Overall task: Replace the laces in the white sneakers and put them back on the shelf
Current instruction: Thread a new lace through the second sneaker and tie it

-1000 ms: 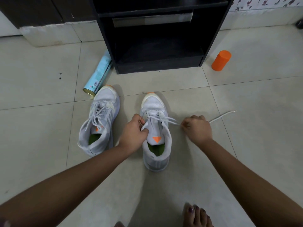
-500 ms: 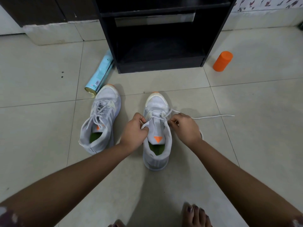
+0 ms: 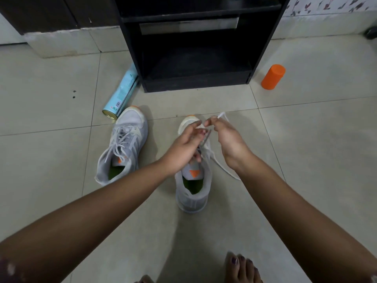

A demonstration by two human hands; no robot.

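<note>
Two white sneakers stand on the tiled floor, toes pointing at the black shelf [image 3: 195, 80]. The left sneaker [image 3: 122, 146] is laced. Over the right sneaker [image 3: 192, 186], with its orange tongue mark and green insole, both hands meet. My left hand [image 3: 183, 148] pinches the white lace [image 3: 221, 167] above the eyelets. My right hand [image 3: 226, 137] is shut on the lace too, its tip sticking up past the fingers. A loose stretch of lace trails down the sneaker's right side to the floor. The hands hide the eyelet rows.
A light blue can [image 3: 122, 94] lies on the floor beside the shelf's left foot, close to the left sneaker's toe. An orange cylinder [image 3: 273, 77] stands right of the shelf. My bare toes [image 3: 242, 268] show at the bottom edge.
My right hand swung in from the right and rose to the toe end with the lace. The left hand lifted off the sneaker's side to meet it. The lace no longer lies stretched out rightward.
</note>
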